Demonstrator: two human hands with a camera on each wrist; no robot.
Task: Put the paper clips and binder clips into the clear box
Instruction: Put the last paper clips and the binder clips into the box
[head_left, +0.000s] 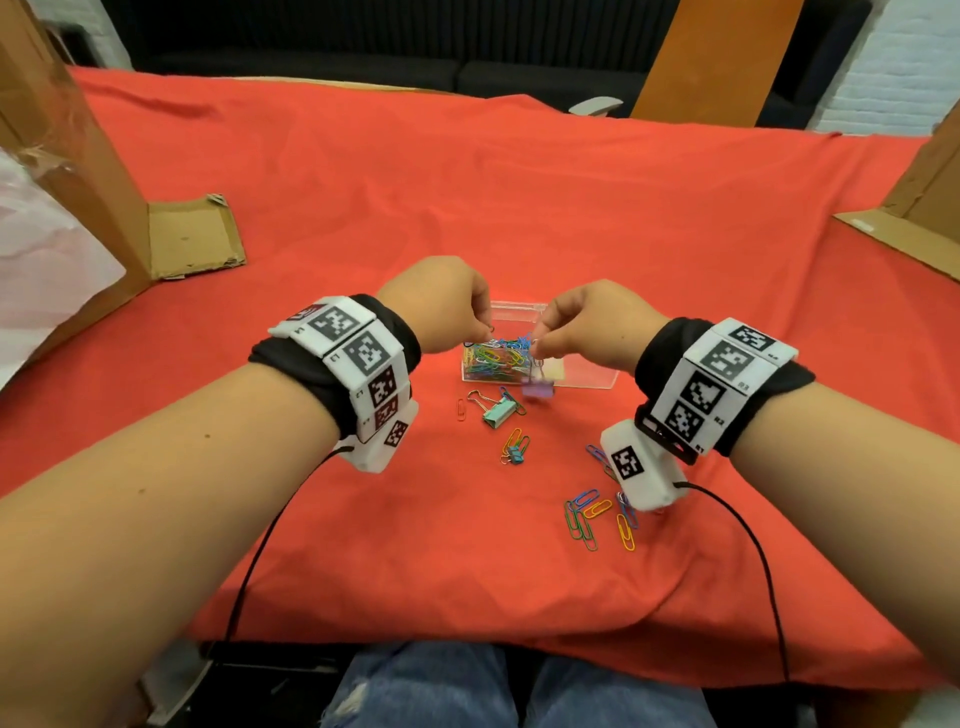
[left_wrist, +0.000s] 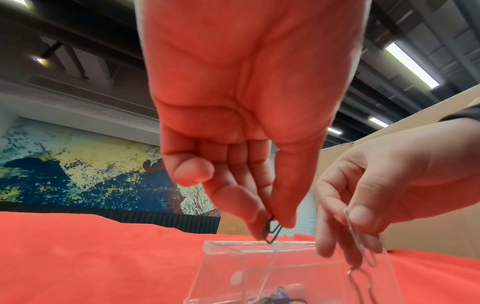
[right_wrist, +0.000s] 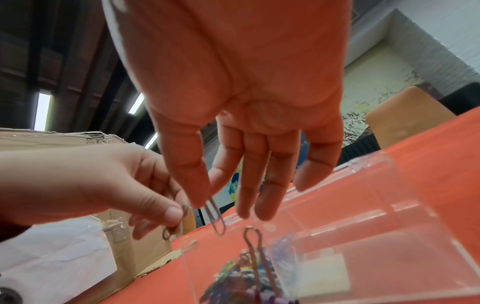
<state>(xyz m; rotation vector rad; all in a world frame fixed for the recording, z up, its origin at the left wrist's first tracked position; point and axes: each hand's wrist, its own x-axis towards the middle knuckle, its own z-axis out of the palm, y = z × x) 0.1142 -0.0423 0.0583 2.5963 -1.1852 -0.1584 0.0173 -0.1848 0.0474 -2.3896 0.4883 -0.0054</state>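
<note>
The clear box (head_left: 582, 376) stands open on the red cloth with a heap of coloured paper clips (head_left: 496, 358) in its left half. Above the heap, my left hand (head_left: 485, 332) pinches a dark paper clip (left_wrist: 271, 229) between thumb and finger. My right hand (head_left: 535, 344) pinches a silvery paper clip (right_wrist: 215, 218) over the box. A purple binder clip (head_left: 538, 388) shows blurred under it at the near wall, its wire handle (right_wrist: 252, 238) pointing up and apart from the paper clip. Loose on the cloth lie a mint binder clip (head_left: 493, 414), a small blue binder clip (head_left: 514, 454) and several paper clips (head_left: 597, 517).
Cardboard boxes stand at the left (head_left: 67, 171) and right (head_left: 914, 218), with a torn flap (head_left: 192, 239) lying flat on the cloth. A white plastic sheet (head_left: 47, 244) lies at the far left. The table's front edge (head_left: 467, 642) runs just above my knees.
</note>
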